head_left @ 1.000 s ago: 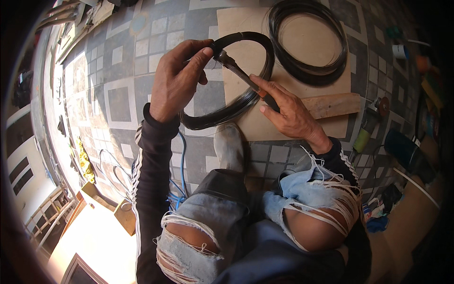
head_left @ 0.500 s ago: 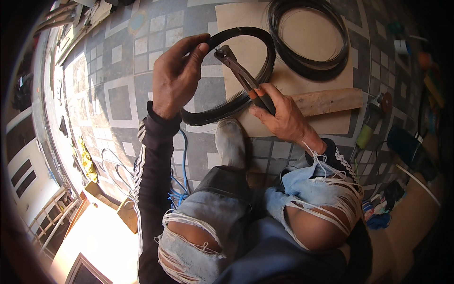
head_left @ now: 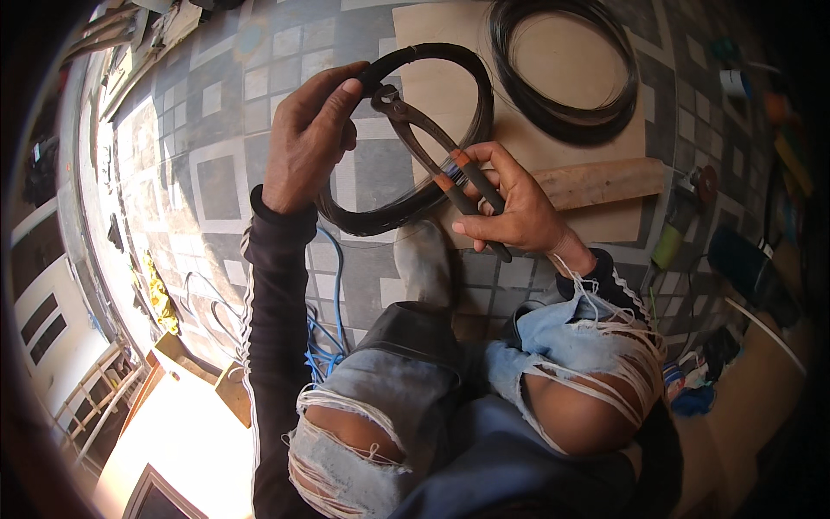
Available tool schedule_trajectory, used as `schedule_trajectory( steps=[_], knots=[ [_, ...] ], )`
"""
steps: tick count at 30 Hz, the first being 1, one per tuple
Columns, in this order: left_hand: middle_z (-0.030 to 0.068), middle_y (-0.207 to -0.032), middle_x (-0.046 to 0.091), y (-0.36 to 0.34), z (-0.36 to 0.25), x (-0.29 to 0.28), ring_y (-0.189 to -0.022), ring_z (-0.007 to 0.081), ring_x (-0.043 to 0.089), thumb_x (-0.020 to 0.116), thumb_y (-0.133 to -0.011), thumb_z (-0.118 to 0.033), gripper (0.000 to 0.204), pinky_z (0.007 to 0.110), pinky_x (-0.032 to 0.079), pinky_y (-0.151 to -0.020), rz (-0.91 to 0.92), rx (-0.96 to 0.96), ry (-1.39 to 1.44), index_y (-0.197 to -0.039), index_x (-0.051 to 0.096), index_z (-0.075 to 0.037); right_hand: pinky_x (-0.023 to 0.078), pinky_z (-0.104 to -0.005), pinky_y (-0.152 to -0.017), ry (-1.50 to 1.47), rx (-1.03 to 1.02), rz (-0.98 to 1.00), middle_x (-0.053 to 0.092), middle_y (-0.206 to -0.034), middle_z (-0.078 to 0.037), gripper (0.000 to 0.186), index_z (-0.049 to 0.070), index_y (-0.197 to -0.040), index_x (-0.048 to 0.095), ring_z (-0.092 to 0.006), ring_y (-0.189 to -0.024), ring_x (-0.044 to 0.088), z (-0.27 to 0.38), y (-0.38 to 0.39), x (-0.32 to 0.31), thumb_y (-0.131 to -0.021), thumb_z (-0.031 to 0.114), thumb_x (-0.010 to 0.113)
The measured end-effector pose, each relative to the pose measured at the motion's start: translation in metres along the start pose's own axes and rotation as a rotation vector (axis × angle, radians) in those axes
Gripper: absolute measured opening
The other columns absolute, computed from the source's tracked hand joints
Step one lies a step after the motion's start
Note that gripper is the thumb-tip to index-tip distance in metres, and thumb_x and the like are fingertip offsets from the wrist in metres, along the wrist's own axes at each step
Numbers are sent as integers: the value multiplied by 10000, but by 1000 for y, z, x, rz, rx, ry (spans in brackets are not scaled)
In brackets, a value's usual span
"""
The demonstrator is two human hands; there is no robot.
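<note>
A coil of thin dark wire (head_left: 486, 95) hangs tilted from my left hand (head_left: 311, 138), its upper left side pinched between thumb and fingers. In my right hand (head_left: 519, 203) is a pair of pincers (head_left: 420, 138) with dark grips and orange bands. Their handles are spread apart, and the head lies close beside the coil, just below my left fingertips. Whether the jaws touch a wire I cannot tell. Behind the pincers the lower part of the coil passes near my right fingers.
A larger wire coil (head_left: 622, 112) lies on a cardboard sheet (head_left: 432, 26) at the far right. Nearer are a wooden board (head_left: 605, 183) and an angle grinder (head_left: 679, 221). Blue hose (head_left: 337, 285) runs by my left leg, and an open wooden box (head_left: 232, 394) stands at left.
The pincers' handles have spread wider in my right hand, and their head has shifted left. My left hand and the coil have moved slightly left.
</note>
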State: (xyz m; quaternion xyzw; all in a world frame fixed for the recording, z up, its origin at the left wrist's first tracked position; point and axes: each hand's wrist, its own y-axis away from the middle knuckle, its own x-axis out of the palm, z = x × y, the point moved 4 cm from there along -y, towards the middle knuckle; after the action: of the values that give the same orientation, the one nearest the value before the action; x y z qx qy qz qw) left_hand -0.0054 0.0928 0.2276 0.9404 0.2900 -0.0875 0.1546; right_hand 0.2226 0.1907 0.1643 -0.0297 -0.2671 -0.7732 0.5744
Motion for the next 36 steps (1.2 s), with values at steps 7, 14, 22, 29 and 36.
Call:
schedule_trajectory(
  steps=[7,14,22,29,36],
  knots=[
    [85,-997,724,-1,0,-1,-610,81,554,624,-1054,-311,429,218,410,-492,-28,-22,-70,-1328,654,17,515,-324,-960,310,-80,10,687,-1257,-128,712,9,-1416,450,-167,-1034,670,6,-1,-14,-814,153,801],
    [86,-981,720,2,-5,3,-621,87,562,632,-1043,-371,486,224,407,-503,1,-34,-98,-1327,653,23,550,-255,-676,-333,184,318,695,-1064,-126,641,-50,-1404,494,-169,-821,709,-4,1,-20,-843,224,640],
    [70,-1010,733,2,-5,3,-623,85,567,628,-1048,-318,421,235,417,-518,0,21,-54,-1306,672,12,546,-269,-664,41,131,210,680,-1049,-89,560,24,-1481,486,-159,-843,710,4,0,-18,-972,177,662],
    [64,-999,729,3,-7,2,-626,85,567,623,-1049,-290,407,229,420,-533,1,15,-54,-1304,670,24,550,-265,-731,13,62,180,675,-1118,-97,529,49,-1504,469,-145,-942,689,8,-9,-11,-1011,171,621],
    [70,-990,724,1,-3,2,-631,86,571,627,-1047,-255,392,240,447,-559,-37,10,-52,-1304,666,38,543,-273,-584,-46,209,183,648,-855,-51,445,30,-1440,511,-108,-647,641,-9,-7,0,-1055,245,574]
  ],
)
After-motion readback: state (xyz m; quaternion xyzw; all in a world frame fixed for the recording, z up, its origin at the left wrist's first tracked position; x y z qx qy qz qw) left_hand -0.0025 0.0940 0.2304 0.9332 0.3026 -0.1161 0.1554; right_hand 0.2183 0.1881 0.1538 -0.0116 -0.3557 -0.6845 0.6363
